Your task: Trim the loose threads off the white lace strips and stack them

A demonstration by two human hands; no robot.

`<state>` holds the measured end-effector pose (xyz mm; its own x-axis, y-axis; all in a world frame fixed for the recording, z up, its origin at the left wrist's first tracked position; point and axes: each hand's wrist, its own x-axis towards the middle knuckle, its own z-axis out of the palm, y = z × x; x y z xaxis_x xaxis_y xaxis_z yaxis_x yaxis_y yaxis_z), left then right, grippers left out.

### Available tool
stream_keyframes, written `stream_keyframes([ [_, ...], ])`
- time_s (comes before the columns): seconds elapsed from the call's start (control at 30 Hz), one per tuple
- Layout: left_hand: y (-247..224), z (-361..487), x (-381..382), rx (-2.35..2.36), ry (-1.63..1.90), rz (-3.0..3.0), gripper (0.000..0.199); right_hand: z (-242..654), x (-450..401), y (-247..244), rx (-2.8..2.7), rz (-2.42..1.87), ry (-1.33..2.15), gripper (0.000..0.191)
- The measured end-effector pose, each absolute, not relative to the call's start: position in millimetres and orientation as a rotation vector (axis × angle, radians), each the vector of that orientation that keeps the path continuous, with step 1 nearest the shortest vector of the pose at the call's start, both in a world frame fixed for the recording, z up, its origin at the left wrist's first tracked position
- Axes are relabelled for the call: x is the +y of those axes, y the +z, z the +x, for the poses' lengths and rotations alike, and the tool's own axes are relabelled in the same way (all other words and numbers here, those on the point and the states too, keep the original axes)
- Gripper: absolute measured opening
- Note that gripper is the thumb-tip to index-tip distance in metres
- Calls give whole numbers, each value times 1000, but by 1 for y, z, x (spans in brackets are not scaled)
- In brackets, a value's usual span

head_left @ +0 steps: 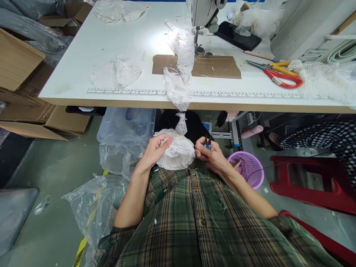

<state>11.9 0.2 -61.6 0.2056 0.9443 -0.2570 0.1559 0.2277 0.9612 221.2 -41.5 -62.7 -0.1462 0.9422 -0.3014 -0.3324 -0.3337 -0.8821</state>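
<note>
White lace fabric lies gathered over my lap, and my left hand pinches its upper left part between thumb and fingers. At the fabric's right edge, my right hand is closed around small thread snips, whose dark blades point up and away from me. Whether the right fingertips also grip the lace edge cannot be made out. From the lap piece a strip of white lace runs up over the table edge to the sewing machine, narrowing to a twisted part just below the edge.
On the white table lie a brown cardboard strip, red-handled scissors and lace piles. A purple basket and red stool stand right. Plastic bags and cardboard boxes are left.
</note>
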Motion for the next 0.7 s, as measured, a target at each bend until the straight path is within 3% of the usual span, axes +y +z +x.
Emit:
stream_keyframes([
  [0.17, -60, -10, 11, 1530, 1049, 1280, 25, 261, -67, -53, -801, -1281, 1582, 37],
  [0.27, -46, -16, 9, 1378, 889, 1243, 30, 309, -65, -59, -914, -1430, 1451, 36],
  [0.43, -25, 1, -3, 1130, 635, 1190, 32, 343, -42, -75, -1307, -1937, 852, 32],
  [0.7, -23, 11, -11, 1105, 558, 1204, 31, 241, -38, -62, -1559, -1289, 1266, 30],
])
